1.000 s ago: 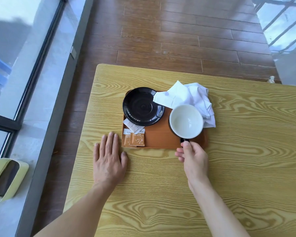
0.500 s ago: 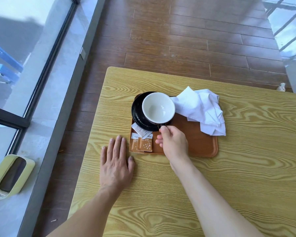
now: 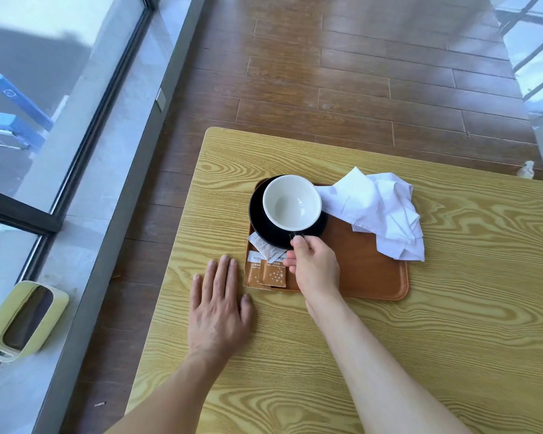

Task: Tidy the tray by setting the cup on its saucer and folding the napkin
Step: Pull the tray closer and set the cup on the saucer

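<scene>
A cup (image 3: 291, 202), white inside and dark outside, rests upright over the black saucer (image 3: 257, 220) at the far left of the brown tray (image 3: 373, 277). My right hand (image 3: 315, 269) pinches the cup's dark handle at its near side. A crumpled white napkin (image 3: 380, 211) lies on the tray's far right corner, spilling over the edge onto the table. My left hand (image 3: 218, 308) lies flat, fingers apart, on the table just left of the tray's near corner.
Several sugar and paper packets (image 3: 265, 267) lie on the tray's near left corner. The yellow wooden table (image 3: 467, 339) ends at its left edge (image 3: 170, 270) beside a wooden floor. A green bin (image 3: 22, 321) stands by the window on the left.
My right hand carried the cup by its handle from the tray's right side leftwards onto the saucer. The left hand stayed flat on the table. The view shifted.
</scene>
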